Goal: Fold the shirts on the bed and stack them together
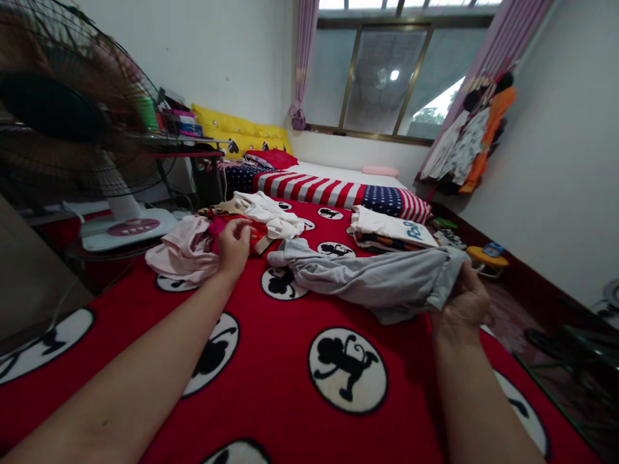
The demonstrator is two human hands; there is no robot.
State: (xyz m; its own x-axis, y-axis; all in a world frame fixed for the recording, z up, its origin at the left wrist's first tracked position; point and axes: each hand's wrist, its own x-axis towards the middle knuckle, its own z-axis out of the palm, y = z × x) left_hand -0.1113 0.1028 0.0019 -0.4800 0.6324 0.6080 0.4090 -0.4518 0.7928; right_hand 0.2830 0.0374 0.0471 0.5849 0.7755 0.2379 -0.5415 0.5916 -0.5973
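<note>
My right hand (464,303) is closed on one end of a grey garment (377,280) that lies stretched across the red blanket (290,386) with round black-and-white cartoon prints. My left hand (235,245) reaches into a heap of loose clothes (232,225), fingers curled on a red and pink piece beside a pale pink garment (178,254) and a white one (271,212). A stack of folded clothes (391,231) with a white top sits at the bed's right side, just beyond the grey garment.
An electric fan (72,122) stands close at the left, its base (128,229) by the heap. A stars-and-stripes blanket (338,190), yellow pillows (242,135) and a window (387,77) lie beyond. Clothes hang on the right wall (474,142); small items sit on the floor (488,258).
</note>
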